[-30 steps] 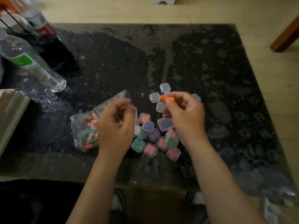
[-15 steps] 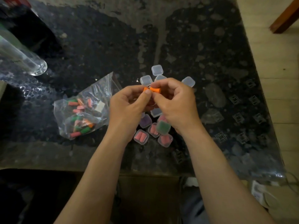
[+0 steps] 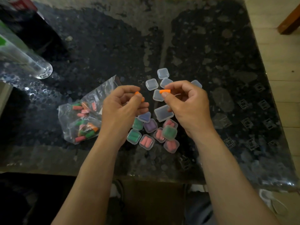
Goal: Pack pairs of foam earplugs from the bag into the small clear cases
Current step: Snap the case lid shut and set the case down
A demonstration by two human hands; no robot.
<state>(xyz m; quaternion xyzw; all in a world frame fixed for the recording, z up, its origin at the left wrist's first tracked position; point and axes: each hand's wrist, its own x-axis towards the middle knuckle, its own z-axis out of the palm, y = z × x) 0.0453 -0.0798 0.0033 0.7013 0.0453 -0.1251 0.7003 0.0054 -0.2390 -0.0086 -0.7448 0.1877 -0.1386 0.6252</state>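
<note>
Partway done: an orange pair is in hand but not yet in a case.

The bag [image 3: 81, 117] lies on the table [image 3: 211, 54] with many pink, green and orange plugs left inside. The left hand [image 3: 120, 108] pinches one orange earplug [image 3: 137, 93] at its fingertips. Between the wrists, about nine filled cases [image 3: 146, 142] hold pink, green, purple or blue pairs. Above them sit several empty cases [image 3: 151, 84]. The right hand [image 3: 190, 108] pinches the second orange earplug [image 3: 165, 91] between thumb and forefinger.

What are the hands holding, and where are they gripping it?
One orange earplug each. The left hand pinches the left earplug, mostly covered; the right hand pinches the right earplug along its side, thumb against forefinger.
</note>
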